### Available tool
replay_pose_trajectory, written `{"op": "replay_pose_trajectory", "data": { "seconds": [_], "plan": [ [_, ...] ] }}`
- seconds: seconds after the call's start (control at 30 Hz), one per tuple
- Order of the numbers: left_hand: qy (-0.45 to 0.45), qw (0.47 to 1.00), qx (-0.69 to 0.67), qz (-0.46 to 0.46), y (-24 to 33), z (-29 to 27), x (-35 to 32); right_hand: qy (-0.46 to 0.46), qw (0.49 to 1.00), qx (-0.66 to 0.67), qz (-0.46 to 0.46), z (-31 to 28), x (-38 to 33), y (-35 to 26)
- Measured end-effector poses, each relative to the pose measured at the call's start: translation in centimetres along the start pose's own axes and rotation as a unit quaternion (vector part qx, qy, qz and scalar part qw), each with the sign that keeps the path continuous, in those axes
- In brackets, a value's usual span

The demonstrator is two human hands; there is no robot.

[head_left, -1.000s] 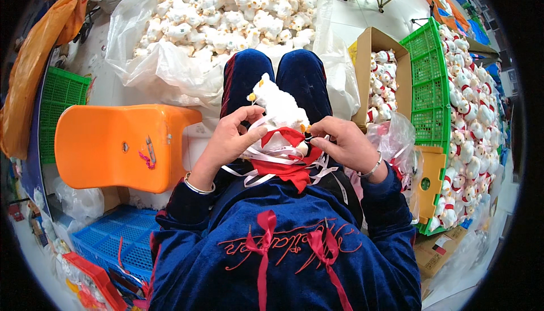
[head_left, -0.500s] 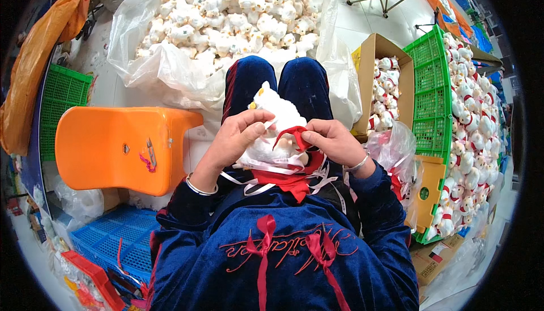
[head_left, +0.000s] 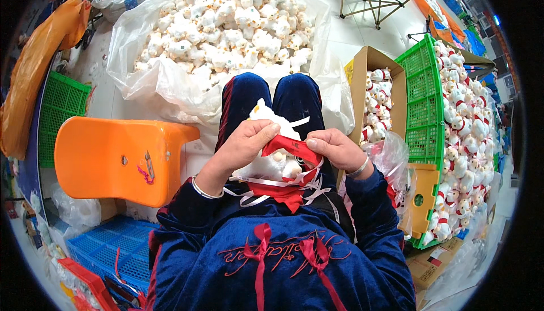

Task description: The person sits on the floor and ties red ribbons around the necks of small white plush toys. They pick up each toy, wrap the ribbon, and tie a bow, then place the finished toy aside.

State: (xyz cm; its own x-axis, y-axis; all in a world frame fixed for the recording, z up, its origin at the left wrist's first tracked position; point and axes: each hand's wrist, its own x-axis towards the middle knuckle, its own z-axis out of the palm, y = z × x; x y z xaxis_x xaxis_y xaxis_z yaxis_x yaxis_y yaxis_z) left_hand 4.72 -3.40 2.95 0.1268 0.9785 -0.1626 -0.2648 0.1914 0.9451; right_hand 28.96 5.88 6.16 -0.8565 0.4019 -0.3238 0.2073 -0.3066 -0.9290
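Note:
A small white plush toy rests in my lap, its orange-tipped end pointing away from me. Across it stretches a red scarf, pulled taut between my two hands. My left hand pinches one end of the scarf between thumb and fingers, and my right hand grips the other end. A white label strip sticks out beyond the scarf. Nearer my body, more red cloth pieces and several loose white strips lie on my lap.
Ahead, a large clear bag holds many white plush toys. To my right are a cardboard box and a green crate, with scarfed toys alongside. On the left, an orange stool carries small snips; a blue crate sits nearer.
My left hand has gone from the white strip to the scarf's end. The scarf, bunched in my right hand before, is now spread between both hands.

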Motion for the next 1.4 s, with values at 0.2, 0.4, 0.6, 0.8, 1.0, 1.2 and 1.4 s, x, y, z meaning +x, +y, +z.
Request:
{"op": "replay_pose_trajectory", "data": {
  "seconds": [0.2, 0.4, 0.6, 0.8, 1.0, 1.2, 1.4],
  "plan": [
    [-0.042, 0.998, 0.049, -0.009, 1.6, 0.2, 0.9, 0.059, 0.997, 0.043, -0.012, 0.2, 1.0, -0.6],
    [-0.048, 0.982, 0.181, 0.038, 2.0, -0.3, 2.3, 0.036, 0.994, -0.091, -0.055, 1.1, 1.5, -2.3],
    [0.030, 0.984, 0.176, -0.014, 2.7, -1.8, 3.0, 0.038, 0.998, -0.007, -0.057, 0.0, 0.2, -2.5],
    [0.220, 0.892, 0.286, 0.271, 6.7, 0.4, 2.4, 0.287, 0.938, -0.069, -0.182, 0.3, 2.7, -2.8],
    [0.141, 0.885, 0.363, 0.253, 5.1, 2.1, 2.5, 0.253, 0.892, -0.294, -0.233, 2.8, 5.0, -1.9],
    [0.158, 0.937, 0.259, 0.175, 2.7, 0.9, 2.4, 0.215, 0.899, -0.319, -0.208, 4.1, 5.6, -0.9],
    [0.175, 0.848, 0.438, 0.241, 2.6, 1.1, 2.1, 0.176, 0.930, -0.257, -0.197, 4.0, 5.8, -1.4]
  ]
}}
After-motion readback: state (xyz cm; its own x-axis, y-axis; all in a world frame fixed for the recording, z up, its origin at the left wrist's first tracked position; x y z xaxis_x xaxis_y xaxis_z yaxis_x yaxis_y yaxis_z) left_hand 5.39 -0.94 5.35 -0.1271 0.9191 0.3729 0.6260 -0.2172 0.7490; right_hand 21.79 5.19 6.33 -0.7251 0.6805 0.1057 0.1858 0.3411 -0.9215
